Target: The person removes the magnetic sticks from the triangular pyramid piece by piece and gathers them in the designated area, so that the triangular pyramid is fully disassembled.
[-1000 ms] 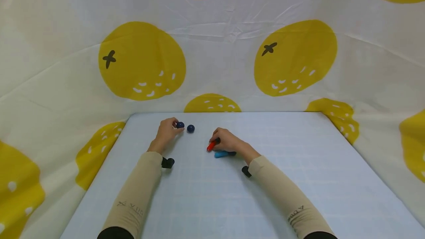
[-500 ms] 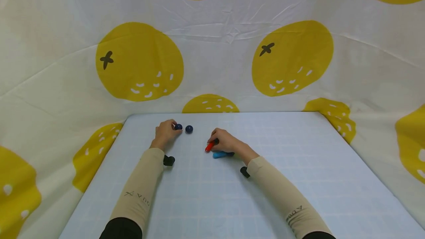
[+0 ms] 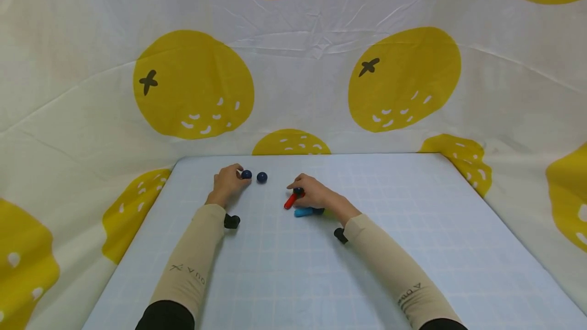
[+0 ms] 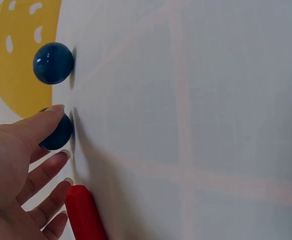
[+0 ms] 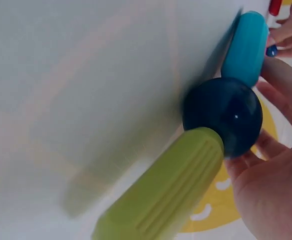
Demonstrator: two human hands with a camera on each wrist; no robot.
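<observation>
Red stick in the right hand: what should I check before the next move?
1. Right hand holds the red stick: ok, fingers curl round its upper end.
2. Left hand on the near blue ball: ok, a fingertip touches it.
3. Second blue ball free: ok, it lies apart from the fingers.
4. Cyan stick on the table: ok, beside the right hand.
5. Cyan stick joined to the large dark ball: cannot tell, they touch.
6. Green stick seated in that ball: cannot tell.
</observation>
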